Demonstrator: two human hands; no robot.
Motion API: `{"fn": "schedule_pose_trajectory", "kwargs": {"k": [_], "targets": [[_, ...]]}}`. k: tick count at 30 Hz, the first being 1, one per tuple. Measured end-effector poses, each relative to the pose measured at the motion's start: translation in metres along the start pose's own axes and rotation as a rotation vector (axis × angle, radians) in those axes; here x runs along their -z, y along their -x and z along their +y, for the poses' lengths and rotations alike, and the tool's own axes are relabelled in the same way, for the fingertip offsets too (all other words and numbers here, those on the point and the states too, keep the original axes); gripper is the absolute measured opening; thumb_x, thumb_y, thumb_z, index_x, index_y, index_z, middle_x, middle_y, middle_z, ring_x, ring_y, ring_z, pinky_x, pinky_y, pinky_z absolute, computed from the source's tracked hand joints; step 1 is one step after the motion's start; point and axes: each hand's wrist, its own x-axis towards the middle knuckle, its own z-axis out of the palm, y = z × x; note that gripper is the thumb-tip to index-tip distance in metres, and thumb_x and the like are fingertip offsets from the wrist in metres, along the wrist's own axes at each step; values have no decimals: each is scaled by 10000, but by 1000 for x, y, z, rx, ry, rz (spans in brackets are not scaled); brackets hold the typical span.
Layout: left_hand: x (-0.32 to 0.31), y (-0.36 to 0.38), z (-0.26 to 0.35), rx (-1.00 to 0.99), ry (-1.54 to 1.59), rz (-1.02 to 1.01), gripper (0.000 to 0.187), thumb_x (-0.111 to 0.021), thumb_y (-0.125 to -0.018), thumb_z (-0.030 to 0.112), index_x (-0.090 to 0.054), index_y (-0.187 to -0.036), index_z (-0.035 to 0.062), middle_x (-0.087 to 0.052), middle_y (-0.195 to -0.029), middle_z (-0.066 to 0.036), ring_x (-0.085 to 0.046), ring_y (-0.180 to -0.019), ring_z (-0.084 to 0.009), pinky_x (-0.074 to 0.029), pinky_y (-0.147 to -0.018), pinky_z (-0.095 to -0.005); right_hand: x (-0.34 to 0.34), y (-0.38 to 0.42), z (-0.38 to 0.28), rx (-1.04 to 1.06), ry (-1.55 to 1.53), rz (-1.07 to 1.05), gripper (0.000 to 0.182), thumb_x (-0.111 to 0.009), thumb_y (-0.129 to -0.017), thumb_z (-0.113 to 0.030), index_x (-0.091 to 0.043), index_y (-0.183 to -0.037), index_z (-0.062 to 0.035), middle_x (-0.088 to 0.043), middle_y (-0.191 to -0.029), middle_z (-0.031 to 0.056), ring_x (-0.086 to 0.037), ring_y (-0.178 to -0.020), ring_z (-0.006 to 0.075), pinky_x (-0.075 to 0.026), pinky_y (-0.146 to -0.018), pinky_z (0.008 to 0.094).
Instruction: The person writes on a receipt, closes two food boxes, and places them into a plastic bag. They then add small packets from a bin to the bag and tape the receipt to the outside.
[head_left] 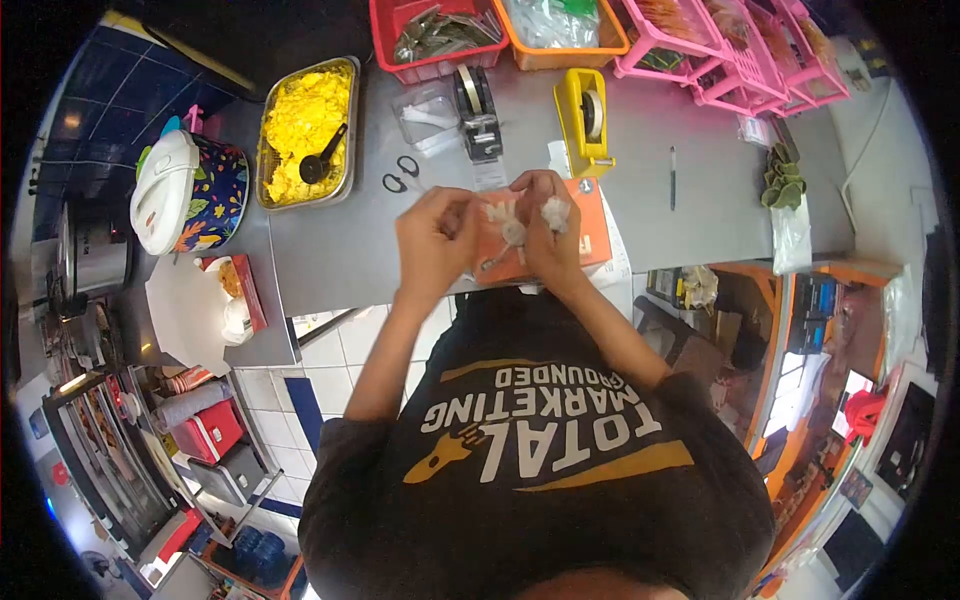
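Note:
My left hand (435, 235) is held over the orange flat box (592, 230), its thumb and fingers pinched together. What lies in that pinch is too small to make out. My right hand (548, 232) curls its fingers around a crumpled white wad (555, 213), thin like plastic or paper. Between the hands, a small whitish round piece with a thin tail (513, 234) shows against the orange surface. Black-handled scissors (402, 174) lie to the left of my hands. Just beyond them stand a black tape dispenser (478, 110) and a yellow tape dispenser (582, 122).
A clear tray of yellow food (300, 110) with a black scoop (322, 158) sits left. A red bin (436, 62), an orange bin (565, 50) and pink baskets (690, 62) line the back. A pen (673, 180) and green plant pieces (783, 178) lie right.

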Motion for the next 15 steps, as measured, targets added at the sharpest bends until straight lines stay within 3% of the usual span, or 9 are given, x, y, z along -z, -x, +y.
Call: {"fn": "schedule_pose_trajectory", "kwargs": {"k": [1,4,5,8,11,15], "targets": [[-10,4,10,-4,-7,6,79,-702,-827,3,-693,-905,12,-673,-802,-126,-635,-630,-222,-479,-579,-326,-4,0,4,58,-2,55,419,-363,-1106,-354,-588,-1105,0,-488,-775,-5,-463,-698,94,-431,-673,253],[-39,13,17,-145,-6,14,88,-681,-817,-12,-691,-903,6,-668,-820,-147,-649,-655,-286,-501,-602,-367,-8,-7,1,259,51,133,387,-365,-1108,-334,-571,-1074,-7,-509,-861,32,-486,-805,114,-430,-762,269],[-40,16,21,-108,36,-24,104,-669,-801,-22,-686,-902,-3,-664,-848,-164,-648,-682,-349,-506,-625,-405,-8,-5,-6,176,-30,94,387,-356,-1110,-326,-555,-1009,-10,-512,-908,42,-487,-845,125,-424,-794,280],[-34,12,13,-277,4,-92,101,-666,-797,-23,-676,-897,-16,-658,-866,-168,-647,-683,-348,-505,-630,-411,-12,-7,2,221,-66,87,358,-367,-1107,-281,-538,-950,-8,-509,-897,51,-487,-834,134,-427,-785,281],[-34,13,9,-302,23,-138,97,-662,-788,-20,-671,-884,-22,-652,-836,-157,-648,-655,-307,-497,-604,-387,-4,-6,0,84,22,-20,122,-471,-984,-86,-530,-972,20,-512,-916,138,-537,-872,265,-444,-823,371],[-42,20,19,-87,46,-88,96,-665,-777,-3,-671,-870,-23,-634,-763,-149,-636,-623,-277,-479,-578,-359,-3,-4,8,237,68,-45,122,-539,-949,-98,-546,-975,22,-528,-914,173,-548,-872,346,-443,-797,414]]}}
